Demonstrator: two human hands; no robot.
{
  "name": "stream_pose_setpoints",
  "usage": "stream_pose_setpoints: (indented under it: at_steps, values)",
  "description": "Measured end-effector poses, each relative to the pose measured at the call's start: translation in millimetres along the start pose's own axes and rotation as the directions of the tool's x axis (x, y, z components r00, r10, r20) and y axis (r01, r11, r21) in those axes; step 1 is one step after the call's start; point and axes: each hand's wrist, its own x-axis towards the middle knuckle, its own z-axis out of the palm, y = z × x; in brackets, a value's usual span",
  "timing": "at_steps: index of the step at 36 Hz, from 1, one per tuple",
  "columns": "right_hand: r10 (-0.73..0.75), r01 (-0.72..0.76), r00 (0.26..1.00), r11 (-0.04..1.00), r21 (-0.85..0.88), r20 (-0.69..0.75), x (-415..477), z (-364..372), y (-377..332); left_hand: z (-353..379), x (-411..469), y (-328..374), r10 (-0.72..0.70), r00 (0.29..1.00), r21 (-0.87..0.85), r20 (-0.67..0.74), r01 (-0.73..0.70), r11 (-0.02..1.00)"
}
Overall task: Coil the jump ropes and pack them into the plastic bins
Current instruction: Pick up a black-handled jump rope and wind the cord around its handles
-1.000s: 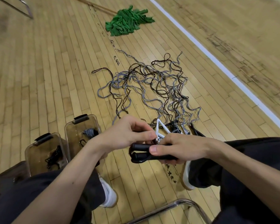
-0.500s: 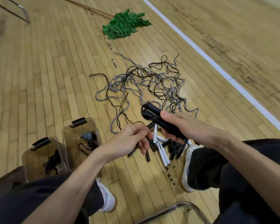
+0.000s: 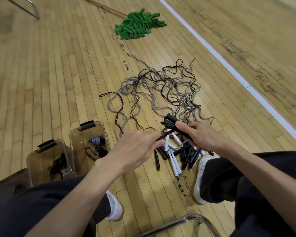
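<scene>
Few coils (image 3: 96,140) sit in the two plastic bins (image 3: 79,149) so far, most jump ropes (image 3: 161,93) lie tangled on the floor, and my right hand (image 3: 202,135) grips one rope's black handles (image 3: 169,122) while my left hand (image 3: 135,149) pinches its cord (image 3: 162,135).

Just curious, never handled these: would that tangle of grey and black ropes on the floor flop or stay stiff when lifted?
Probably floppy: the ropes lie in loose wavy loops flat on the floor. They would likely snag and drag each other, since grey and black strands cross many times. The handles look rigid, by contrast.
</scene>
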Motion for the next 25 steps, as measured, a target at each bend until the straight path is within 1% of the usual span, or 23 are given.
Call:
stream_pose_setpoints:
  at_steps: [2,5,8,12,17,21,25]
  values:
    - [-0.009,0.011,0.999,0.999,-0.041,0.048,0.2,5.1,1.1,-2.6,-1.7,-2.8,0.047,0.998,-0.006,-0.046,-0.048,0.999]
    - [0.010,0.002,0.987,0.997,-0.074,0.160,-3.4,14.2,1.5,-5.2,-4.2,-6.3,0.129,0.984,-0.003,-0.121,-0.130,0.992]
    - [0.028,0.004,0.963,0.993,-0.120,0.268,-6.1,21.9,1.8,-8.7,-4.5,-6.8,0.147,0.981,-0.025,-0.125,-0.151,0.988]
    - [0.042,0.007,0.917,0.993,-0.122,0.396,-13.7,26.7,-1.3,-12.8,-3.4,-8.9,0.115,0.988,-0.101,-0.102,-0.125,0.987]
    - [0.025,0.034,0.863,0.994,-0.107,0.504,-22.8,24.8,-9.6,-15.3,-2.9,-10.5,0.044,0.997,-0.270,-0.060,-0.058,0.961]
    - [0.011,0.078,0.822,0.988,-0.131,0.569,-31.2,24.4,-14.8,-12.3,-0.4,-9.5,0.009,1.000,-0.365,-0.012,-0.013,0.931]
    - [-0.038,0.123,0.788,0.988,-0.096,0.614,-38.0,22.6,-20.0,-12.3,1.5,-9.6,-0.046,0.998,-0.486,0.034,0.056,0.872]
